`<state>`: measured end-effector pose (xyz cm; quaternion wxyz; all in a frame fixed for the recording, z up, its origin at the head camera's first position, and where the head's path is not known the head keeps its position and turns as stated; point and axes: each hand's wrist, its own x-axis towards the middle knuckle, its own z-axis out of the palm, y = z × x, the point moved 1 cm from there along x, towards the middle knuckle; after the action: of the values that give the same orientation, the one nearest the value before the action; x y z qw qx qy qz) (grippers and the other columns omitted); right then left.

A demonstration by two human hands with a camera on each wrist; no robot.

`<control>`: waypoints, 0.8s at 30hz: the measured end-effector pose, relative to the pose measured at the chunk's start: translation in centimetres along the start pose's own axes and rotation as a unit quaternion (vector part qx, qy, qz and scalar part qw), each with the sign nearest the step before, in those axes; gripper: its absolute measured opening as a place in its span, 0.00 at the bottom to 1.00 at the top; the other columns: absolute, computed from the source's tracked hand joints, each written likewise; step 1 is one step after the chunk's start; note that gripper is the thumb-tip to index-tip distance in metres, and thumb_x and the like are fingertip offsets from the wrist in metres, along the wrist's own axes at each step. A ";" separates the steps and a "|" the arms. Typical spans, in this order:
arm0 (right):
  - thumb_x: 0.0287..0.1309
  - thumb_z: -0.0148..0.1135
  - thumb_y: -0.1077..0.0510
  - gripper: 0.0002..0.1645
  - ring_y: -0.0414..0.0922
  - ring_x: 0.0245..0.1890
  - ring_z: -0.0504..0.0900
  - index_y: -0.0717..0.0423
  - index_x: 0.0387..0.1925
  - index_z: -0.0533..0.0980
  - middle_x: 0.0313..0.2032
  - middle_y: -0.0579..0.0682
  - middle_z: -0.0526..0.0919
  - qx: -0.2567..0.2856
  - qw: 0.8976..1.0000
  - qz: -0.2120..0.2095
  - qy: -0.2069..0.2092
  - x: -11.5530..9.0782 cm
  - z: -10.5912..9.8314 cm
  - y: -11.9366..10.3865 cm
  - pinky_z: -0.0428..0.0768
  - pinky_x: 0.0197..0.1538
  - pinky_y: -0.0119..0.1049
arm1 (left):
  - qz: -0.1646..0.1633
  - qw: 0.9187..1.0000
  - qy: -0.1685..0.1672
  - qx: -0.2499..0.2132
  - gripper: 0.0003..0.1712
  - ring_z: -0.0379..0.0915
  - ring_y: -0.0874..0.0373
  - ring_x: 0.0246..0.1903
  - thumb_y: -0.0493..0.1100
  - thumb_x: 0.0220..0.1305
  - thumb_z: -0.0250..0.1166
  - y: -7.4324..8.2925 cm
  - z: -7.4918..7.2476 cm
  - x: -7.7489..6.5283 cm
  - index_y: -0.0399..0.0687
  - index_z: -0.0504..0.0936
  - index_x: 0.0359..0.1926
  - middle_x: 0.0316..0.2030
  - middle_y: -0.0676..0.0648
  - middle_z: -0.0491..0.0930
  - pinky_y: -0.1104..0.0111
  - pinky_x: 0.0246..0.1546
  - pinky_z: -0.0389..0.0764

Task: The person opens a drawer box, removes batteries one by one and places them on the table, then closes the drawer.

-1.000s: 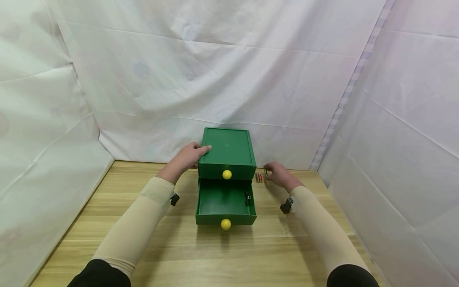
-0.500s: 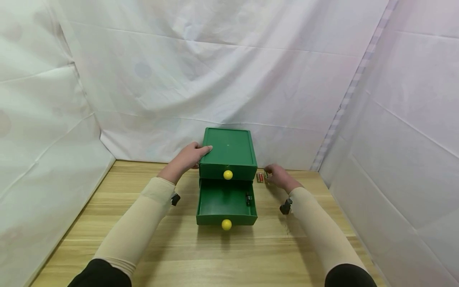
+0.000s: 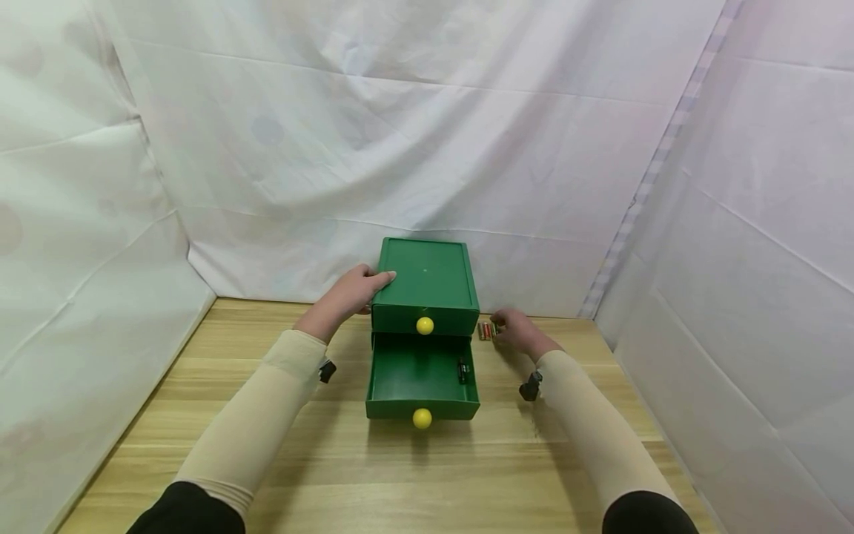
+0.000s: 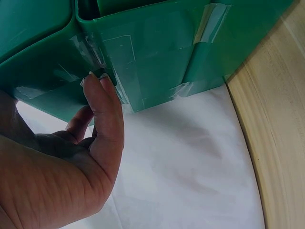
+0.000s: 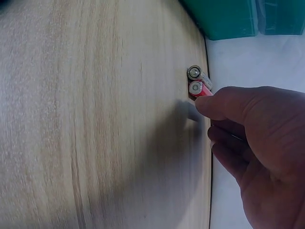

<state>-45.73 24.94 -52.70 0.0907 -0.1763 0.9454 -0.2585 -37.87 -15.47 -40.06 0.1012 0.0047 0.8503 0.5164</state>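
My left hand (image 3: 356, 291) grips the left edge of the upper box of a green drawer unit (image 3: 427, 271), thumb on top. In the left wrist view, its bent fingers (image 4: 102, 105) press the unit's side. My right hand (image 3: 519, 330) pinches a greenish battery (image 3: 495, 328) at the unit's right, beside two batteries (image 3: 485, 331) lying side by side on the table. The right wrist view shows a red battery (image 5: 199, 89) right by the thumb; the held one is hidden there behind the thumb. The lower drawer (image 3: 416, 382) is pulled out, with dark batteries (image 3: 463, 369) at its right side.
Yellow ball knobs (image 3: 425, 325) stick out from both drawer fronts. The wooden table (image 3: 427, 482) extends in front of the unit. White cloth (image 3: 427, 148) hangs right behind it and along both sides.
My right hand has dipped slightly, bringing the pinched battery down close beside the two on the table. My left hand keeps its hold on the drawer unit.
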 end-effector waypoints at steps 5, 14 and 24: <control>0.68 0.71 0.73 0.27 0.64 0.63 0.80 0.73 0.66 0.77 0.61 0.68 0.82 -0.003 1.000 -0.001 0.000 0.3 0.2 0.2 0.79 0.70 0.61 | -0.002 1.000 0.000 0.001 0.44 0.79 0.43 0.57 0.72 0.81 0.58 0.0 0.1 0.0 0.40 0.70 0.73 0.61 0.37 0.77 0.49 0.60 0.85; 0.68 0.72 0.71 0.28 0.63 0.62 0.80 0.72 0.67 0.77 0.60 0.67 0.82 0.004 1.000 0.008 -0.007 0.5 0.3 0.6 0.79 0.69 0.60 | 0.000 1.000 -0.002 -0.003 0.45 0.79 0.42 0.57 0.73 0.80 0.58 0.1 0.1 -0.1 0.40 0.70 0.74 0.62 0.36 0.77 0.46 0.63 0.83; 0.68 0.72 0.71 0.30 0.63 0.63 0.80 0.73 0.68 0.76 0.60 0.67 0.82 0.009 1.000 0.013 -0.008 0.3 0.4 0.3 0.79 0.69 0.60 | -0.003 1.000 -0.005 -0.006 0.45 0.79 0.43 0.57 0.72 0.81 0.59 0.2 0.0 -0.2 0.39 0.69 0.74 0.62 0.37 0.77 0.44 0.65 0.82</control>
<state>-45.96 24.90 -53.17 0.1030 -0.1648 0.9446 -0.2646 -37.73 -15.41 -39.91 0.1070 0.0046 0.8467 0.5211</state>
